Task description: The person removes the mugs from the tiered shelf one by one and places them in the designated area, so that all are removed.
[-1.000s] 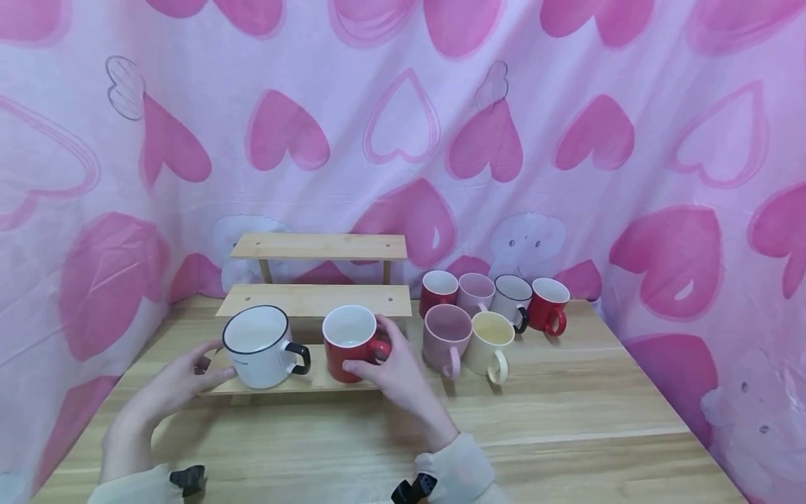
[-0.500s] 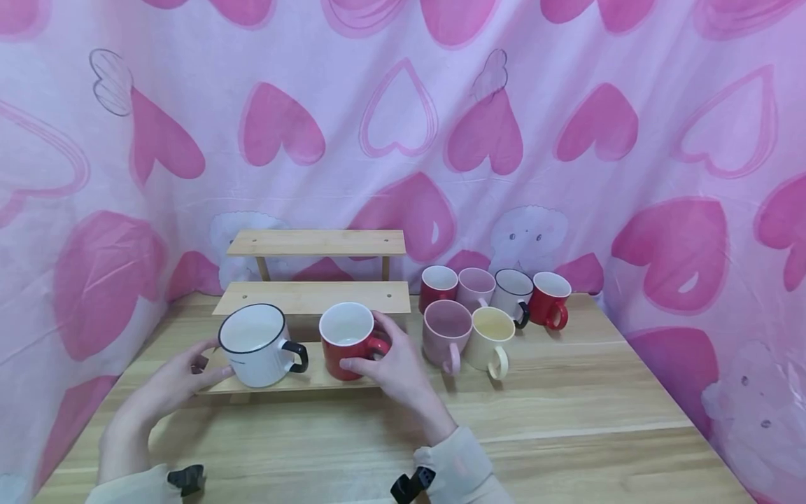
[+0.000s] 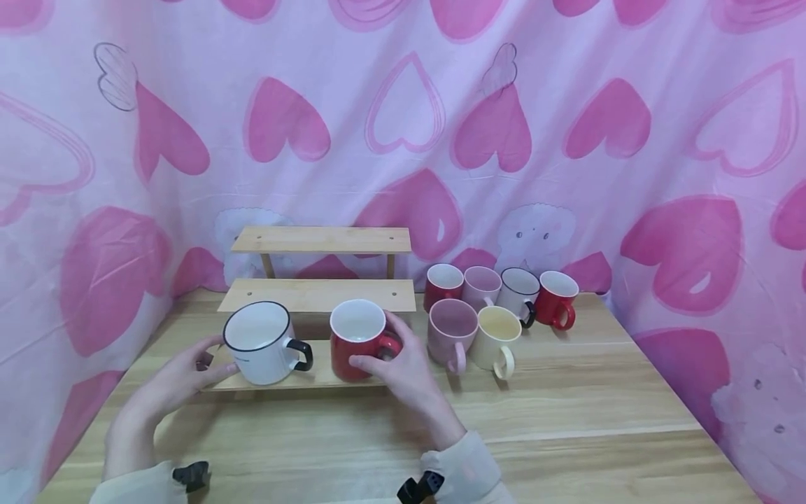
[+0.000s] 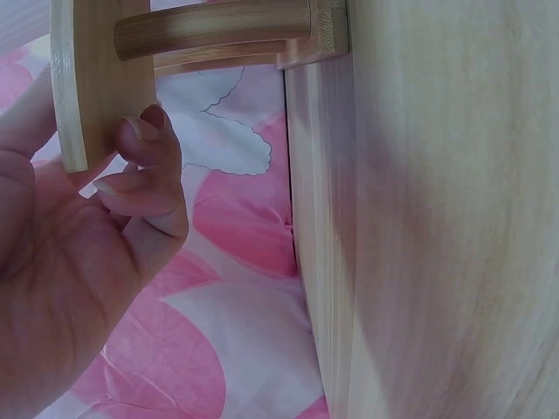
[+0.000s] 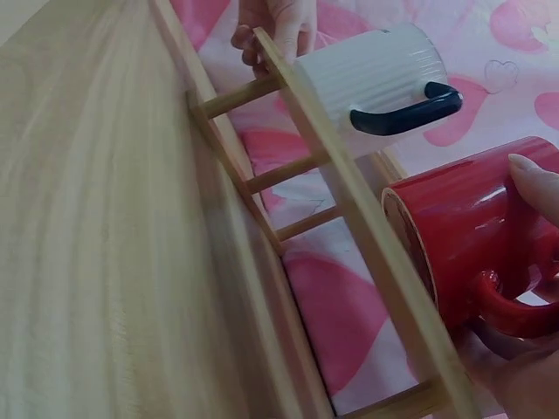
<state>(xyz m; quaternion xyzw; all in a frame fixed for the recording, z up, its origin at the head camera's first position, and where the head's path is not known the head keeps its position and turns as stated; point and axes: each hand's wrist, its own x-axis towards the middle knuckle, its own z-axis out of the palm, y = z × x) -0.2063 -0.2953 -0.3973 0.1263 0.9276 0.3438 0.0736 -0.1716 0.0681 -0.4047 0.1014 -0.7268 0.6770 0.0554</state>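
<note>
My left hand (image 3: 173,385) grips the left end of the bottom tier of a wooden stepped rack (image 3: 322,360), thumb above and fingers curled beneath the board (image 4: 105,87) in the left wrist view. Beside it on that tier stands a white mug (image 3: 258,360) with a black rim and black handle facing right. To its right, my right hand (image 3: 412,371) holds a red mug (image 3: 349,357) around its handle side. In the right wrist view the red mug (image 5: 463,227) shows part of its base at the board's edge; whether it fully rests there I cannot tell.
Right of the rack, several mugs stand grouped on the wooden table (image 3: 585,420): a pink mug (image 3: 448,339) and a cream mug (image 3: 491,350) in front, with red, pink and white ones behind. Two higher tiers (image 3: 321,295) rise behind. A heart-patterned curtain (image 3: 403,154) hangs behind.
Both hands keep their holds, and the mugs stay in nearly the same places. The head view has shifted slightly.
</note>
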